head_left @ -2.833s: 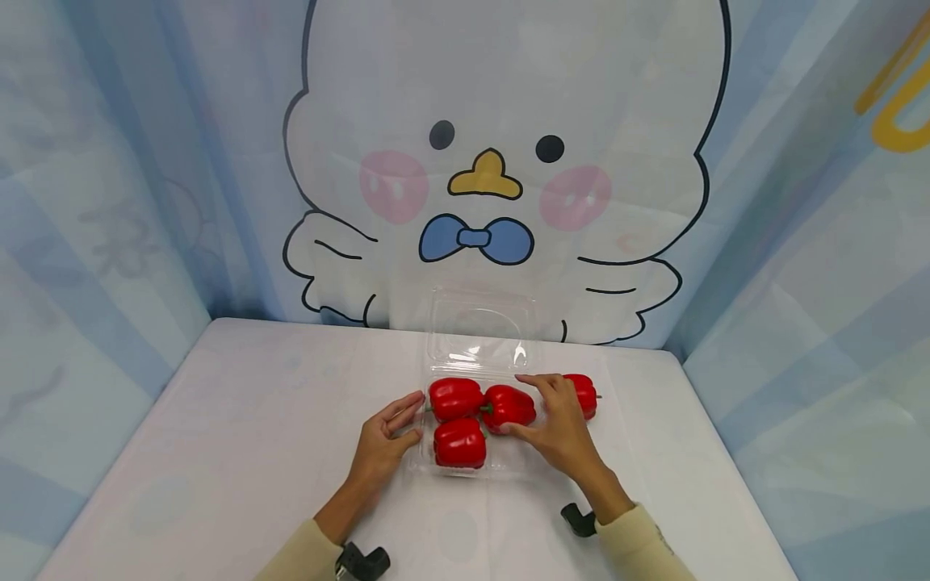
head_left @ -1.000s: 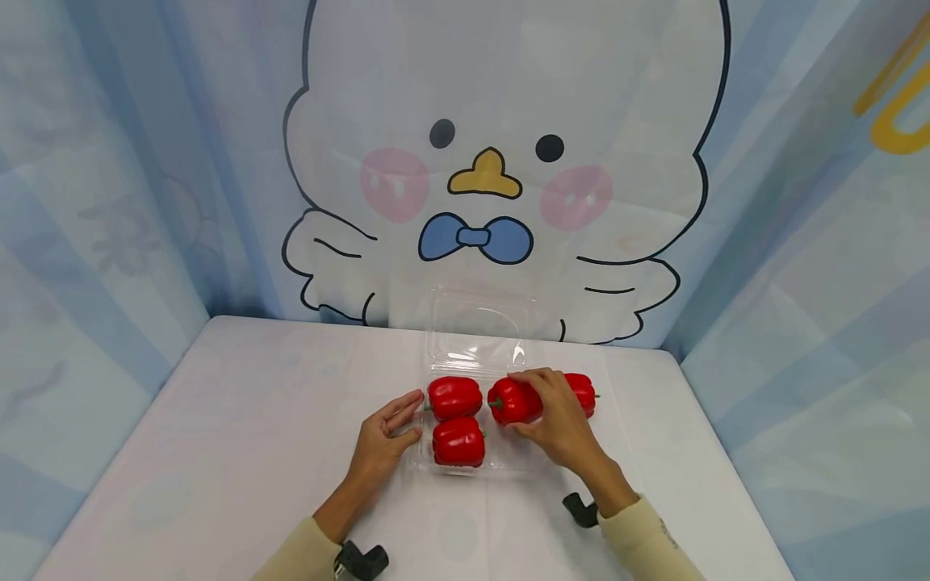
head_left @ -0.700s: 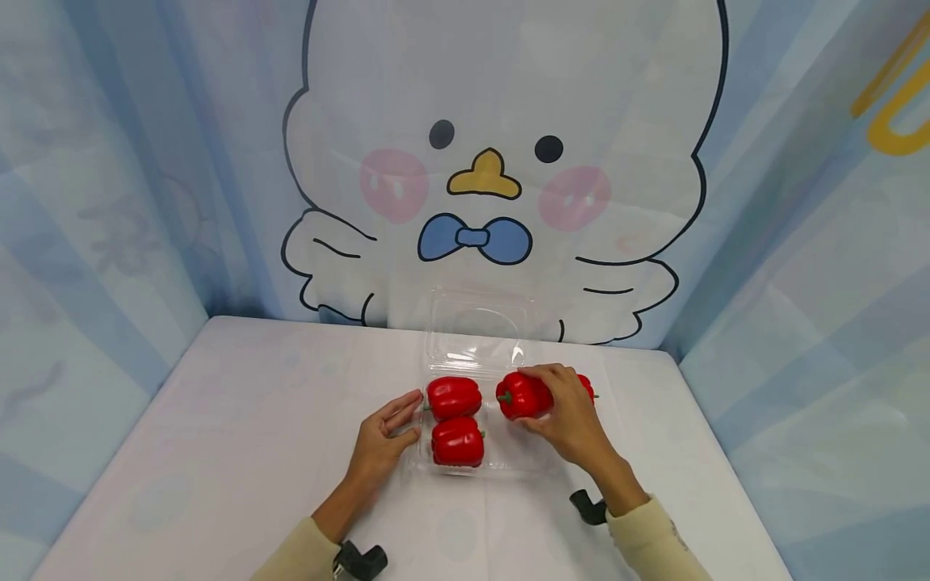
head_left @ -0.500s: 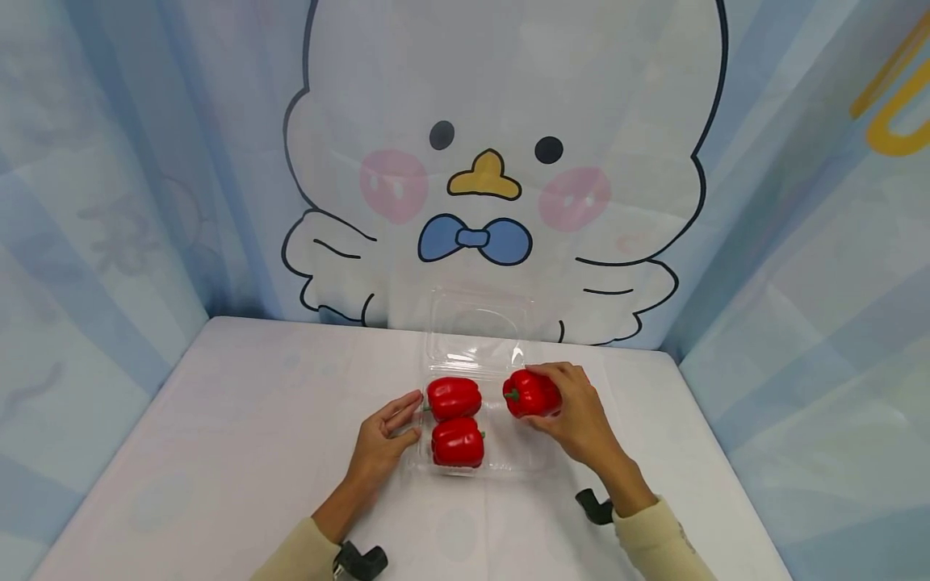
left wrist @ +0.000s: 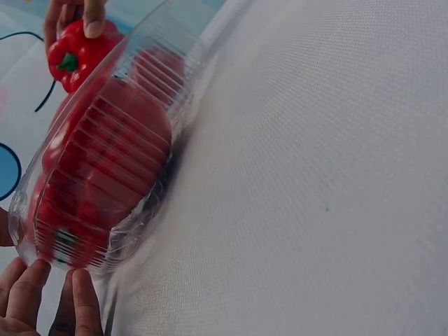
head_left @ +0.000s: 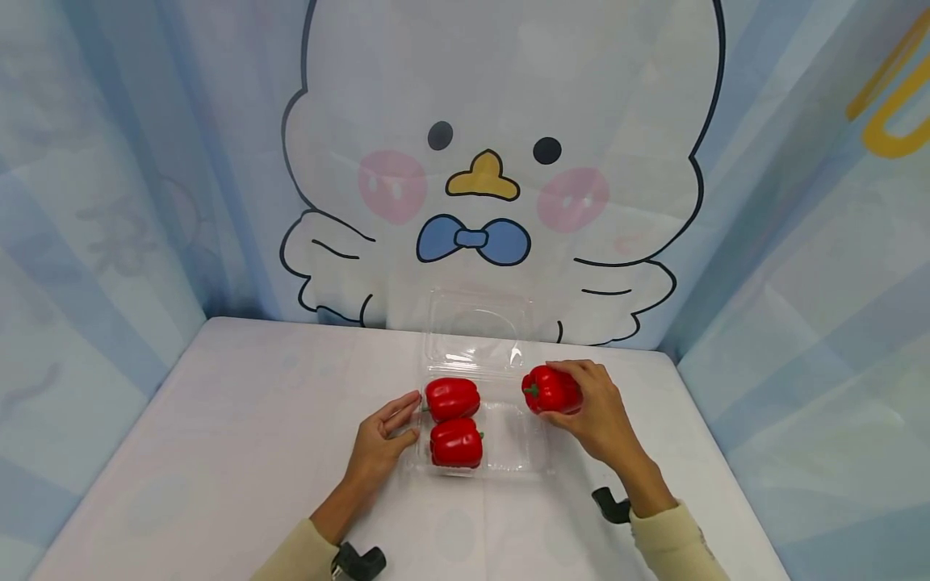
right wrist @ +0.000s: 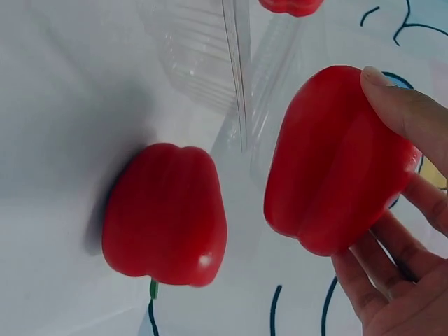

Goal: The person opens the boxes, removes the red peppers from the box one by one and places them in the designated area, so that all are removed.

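My right hand grips a red bell pepper, thumb on the near side and fingers on the far side. The pepper is raised past the right end of a clear plastic clamshell container. Inside the container's left part lie two more red bell peppers, a back one and a front one. At its left end rests my left hand, fingertips against the wall. Another bell pepper lies on the table in the right wrist view; the right hand hides it in the head view.
The container's lid stands raised at the back, hinged side toward the peppers. White cloth covers the table. A curtain with a printed cartoon chick hangs right behind the table's far edge.
My right hand has lifted the bell pepper out of the container's right part and moved it right, over toward the pepper on the table. The left hand stays in place.
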Available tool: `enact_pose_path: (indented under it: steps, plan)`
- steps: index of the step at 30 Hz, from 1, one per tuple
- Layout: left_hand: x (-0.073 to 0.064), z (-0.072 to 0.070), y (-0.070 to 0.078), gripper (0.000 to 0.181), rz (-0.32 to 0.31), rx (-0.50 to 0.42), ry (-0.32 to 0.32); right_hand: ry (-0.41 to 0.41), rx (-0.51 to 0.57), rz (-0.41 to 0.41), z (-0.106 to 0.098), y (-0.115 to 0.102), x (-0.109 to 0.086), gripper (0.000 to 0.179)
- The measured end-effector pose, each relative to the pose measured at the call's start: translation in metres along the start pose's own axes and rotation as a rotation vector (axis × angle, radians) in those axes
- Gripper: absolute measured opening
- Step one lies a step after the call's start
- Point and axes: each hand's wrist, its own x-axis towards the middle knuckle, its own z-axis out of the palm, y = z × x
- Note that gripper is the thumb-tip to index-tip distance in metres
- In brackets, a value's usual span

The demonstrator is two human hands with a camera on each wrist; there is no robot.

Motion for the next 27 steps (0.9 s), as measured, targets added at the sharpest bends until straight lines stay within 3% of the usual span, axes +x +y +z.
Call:
enact_pose_path:
  steps: [12, 27]
  plan:
    - [0.002, 0.001, 0.000, 0.059, 0.009, -0.007, -0.007, 0.003, -0.017, 0.066, -0.016, 0.012, -0.008, 0.081]
    - [0.000, 0.002, 0.001, 0.060, 0.004, -0.004, -0.007, 0.008, -0.044, 0.089, -0.015, 0.037, -0.031, 0.083]
